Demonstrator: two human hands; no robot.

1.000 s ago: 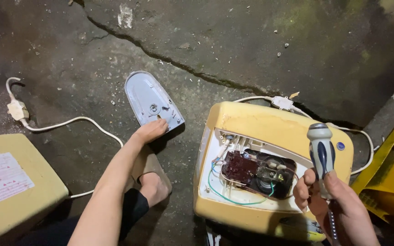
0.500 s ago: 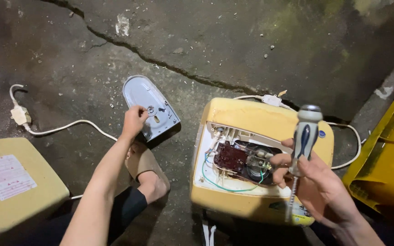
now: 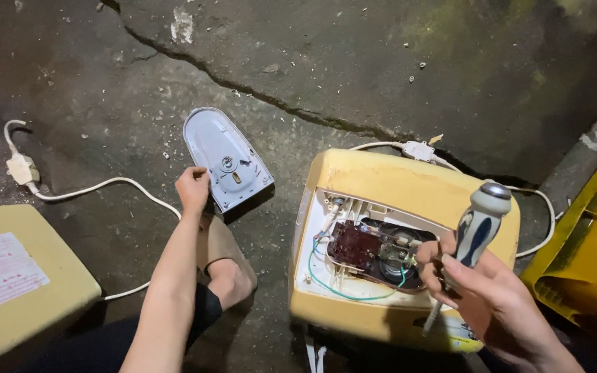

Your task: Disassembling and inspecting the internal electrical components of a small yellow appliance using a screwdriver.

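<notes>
While the left hand (image 3: pixel 193 188) closed its fingers on the edge of one grey cover (image 3: pixel 226 158) lying on the cracked floor (image 3: pixel 354 62), the right hand (image 3: pixel 481 293) gripped one screwdriver (image 3: pixel 470 242) over the single opened yellow appliance (image 3: pixel 402 242) (wiring exposed). Two white cords (image 3: pixel 98 188) trailed nearby.

At my near left, a white rectangular label (image 3: pixel 3 268) with red print lies flat on top of a yellow box (image 3: pixel 57 304). Near right, below my hand, a small multicoloured sticker (image 3: pixel 456 336) sits on the yellow appliance's (image 3: pixel 409 183) front edge, partly hidden.
</notes>
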